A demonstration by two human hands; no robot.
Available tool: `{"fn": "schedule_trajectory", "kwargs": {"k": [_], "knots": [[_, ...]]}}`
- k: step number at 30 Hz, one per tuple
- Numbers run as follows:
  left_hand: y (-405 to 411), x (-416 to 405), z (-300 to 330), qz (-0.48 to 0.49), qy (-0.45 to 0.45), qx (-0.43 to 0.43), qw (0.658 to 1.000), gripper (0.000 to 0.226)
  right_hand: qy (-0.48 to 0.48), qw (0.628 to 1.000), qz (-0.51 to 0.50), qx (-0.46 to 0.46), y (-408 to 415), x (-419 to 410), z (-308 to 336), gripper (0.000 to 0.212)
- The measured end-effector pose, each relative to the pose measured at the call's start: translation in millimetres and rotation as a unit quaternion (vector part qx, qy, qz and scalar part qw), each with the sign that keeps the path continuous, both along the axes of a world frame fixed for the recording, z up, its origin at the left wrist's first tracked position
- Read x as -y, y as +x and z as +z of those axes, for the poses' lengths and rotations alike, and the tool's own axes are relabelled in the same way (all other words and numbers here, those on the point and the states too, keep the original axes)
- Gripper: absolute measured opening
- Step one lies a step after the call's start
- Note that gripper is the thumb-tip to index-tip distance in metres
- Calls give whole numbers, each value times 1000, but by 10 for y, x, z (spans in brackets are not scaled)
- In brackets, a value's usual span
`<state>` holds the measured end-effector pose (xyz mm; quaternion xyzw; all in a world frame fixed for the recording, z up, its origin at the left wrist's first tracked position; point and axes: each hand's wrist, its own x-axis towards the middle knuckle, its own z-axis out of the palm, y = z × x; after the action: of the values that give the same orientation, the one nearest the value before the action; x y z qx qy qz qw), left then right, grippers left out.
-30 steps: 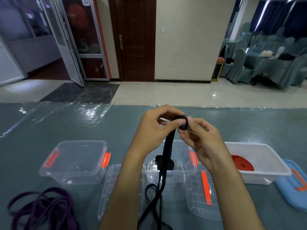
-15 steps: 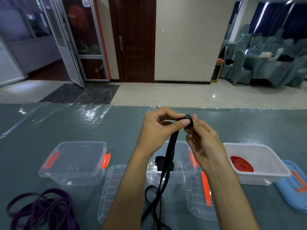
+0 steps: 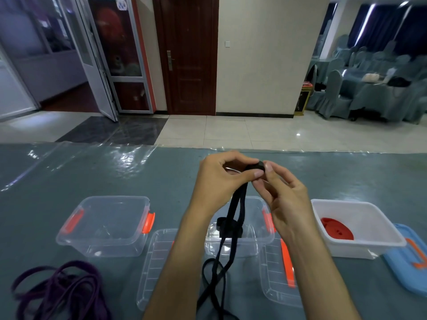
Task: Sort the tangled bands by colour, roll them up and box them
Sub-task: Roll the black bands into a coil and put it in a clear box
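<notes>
Above the middle clear box [image 3: 233,241], our left hand [image 3: 219,179] and right hand [image 3: 282,199] both pinched the black band [image 3: 238,204]'s small roll; we judged steady tension would keep the 2 hanging strands flat.

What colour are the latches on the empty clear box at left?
Orange latches on the clear box, seen in the head view.

Both forearms bare, no sleeves; short plain fingernails.
</notes>
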<state>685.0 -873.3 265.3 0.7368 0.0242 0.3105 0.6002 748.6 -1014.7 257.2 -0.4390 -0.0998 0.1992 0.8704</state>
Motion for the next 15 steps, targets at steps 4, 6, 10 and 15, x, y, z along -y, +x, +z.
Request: {"fn": "schedule_trajectory", "kwargs": {"k": [4, 6, 10, 15], "knots": [[-24, -76, -8, -13, 25, -26, 999, 20, -33, 999, 24, 28, 17, 26, 11, 12], [-29, -94, -21, -13, 36, -28, 999, 19, -75, 995, 38, 54, 21, 34, 14, 12], [-53, -123, -36, -15, 33, -21, 999, 19, -150, 980, 58, 114, 53, 87, 64, 21], [-33, -119, -32, -32, 54, -5, 998, 23, -97, 989, 64, 89, 98, 133, 88, 17]]}}
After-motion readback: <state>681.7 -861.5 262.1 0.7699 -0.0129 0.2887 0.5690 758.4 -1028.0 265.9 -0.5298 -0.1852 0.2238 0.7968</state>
